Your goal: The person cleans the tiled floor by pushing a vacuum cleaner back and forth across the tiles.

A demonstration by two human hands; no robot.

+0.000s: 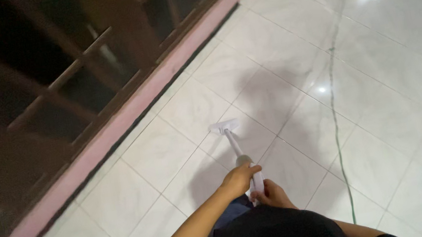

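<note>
White tiles (175, 113) are crossed by a pale wand (238, 151), its head (224, 127) set flat near a pink sill (110, 136). The wand is gripped by both hands: left hand (240, 180) closed over it higher up, right hand (272, 194) curled round its end, while a green cord (334, 114) is laid out to the right

There is one view only, from a camera on the person's head. It looks steeply down and a little forward over the chest and forearms, so the left hand (240, 178) and right hand (272, 194) sit near the bottom middle, close to the lens. The tiled floor (294, 63) fills most of the frame and recedes toward the top right. The frame is tilted, so the pink sill (110, 136) and dark window (42, 79) run diagonally across the upper left
</note>
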